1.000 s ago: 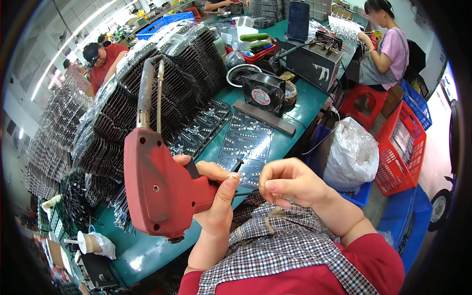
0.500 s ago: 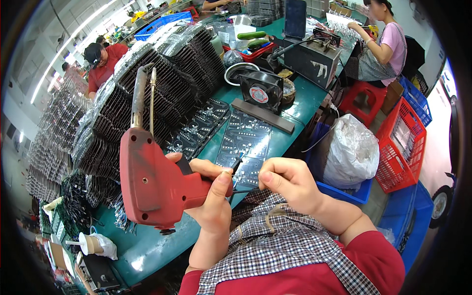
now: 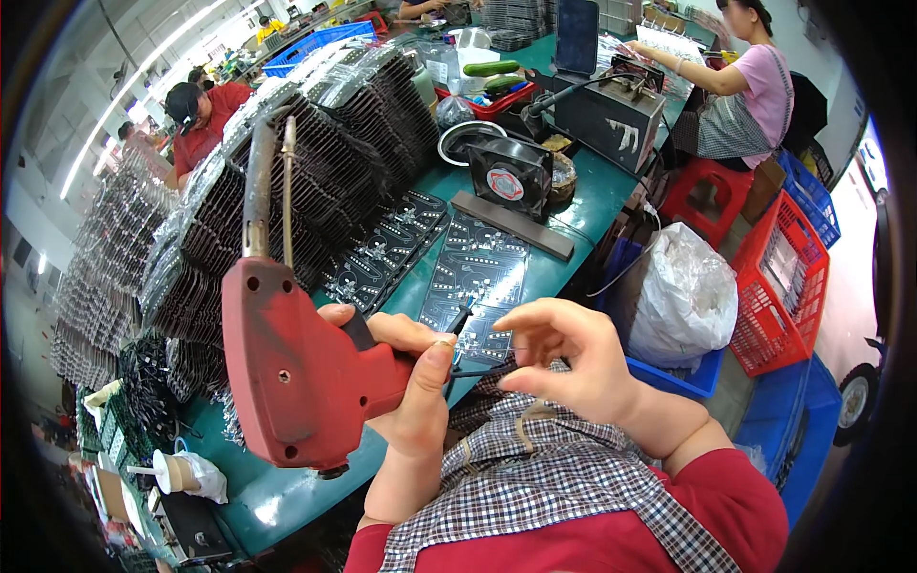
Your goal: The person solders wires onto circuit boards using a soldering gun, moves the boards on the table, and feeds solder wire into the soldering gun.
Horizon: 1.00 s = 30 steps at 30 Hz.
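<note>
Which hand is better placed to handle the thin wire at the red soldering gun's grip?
Right. The right hand is free, fingers open right beside the thin wire. The left hand is wrapped around the red soldering gun, so it is occupied.

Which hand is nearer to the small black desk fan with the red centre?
Right. The right hand is open almost straight below the small black desk fan with the red centre; the left hand, gripping the red pistol-shaped soldering gun, sits farther down-left.

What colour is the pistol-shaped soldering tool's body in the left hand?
Red, worn; the soldering tool shows best in the head view.
</note>
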Each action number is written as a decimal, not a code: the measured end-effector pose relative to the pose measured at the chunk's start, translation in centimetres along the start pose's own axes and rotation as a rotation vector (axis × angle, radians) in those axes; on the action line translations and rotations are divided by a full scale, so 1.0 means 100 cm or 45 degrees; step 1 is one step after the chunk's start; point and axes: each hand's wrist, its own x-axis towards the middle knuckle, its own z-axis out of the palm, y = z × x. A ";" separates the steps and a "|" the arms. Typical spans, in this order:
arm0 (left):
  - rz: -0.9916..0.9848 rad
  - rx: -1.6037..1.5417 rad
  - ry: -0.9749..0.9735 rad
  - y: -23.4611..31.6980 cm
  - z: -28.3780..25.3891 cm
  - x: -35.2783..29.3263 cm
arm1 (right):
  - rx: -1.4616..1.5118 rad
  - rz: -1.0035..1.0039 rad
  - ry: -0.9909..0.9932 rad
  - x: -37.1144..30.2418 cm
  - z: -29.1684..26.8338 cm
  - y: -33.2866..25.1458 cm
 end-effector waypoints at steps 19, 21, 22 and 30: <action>-0.097 -0.137 0.043 -0.003 0.002 0.000 | 1.665 0.987 -0.655 0.005 -0.009 0.025; -0.080 -0.112 0.048 -0.003 0.000 -0.001 | 1.835 1.059 -0.668 0.002 -0.007 0.026; -0.069 -0.127 0.043 -0.004 0.000 0.000 | 1.901 1.086 -0.674 0.002 -0.007 0.027; -0.005 -0.004 0.051 -0.002 -0.007 0.005 | 1.644 1.050 -0.725 0.001 -0.026 0.037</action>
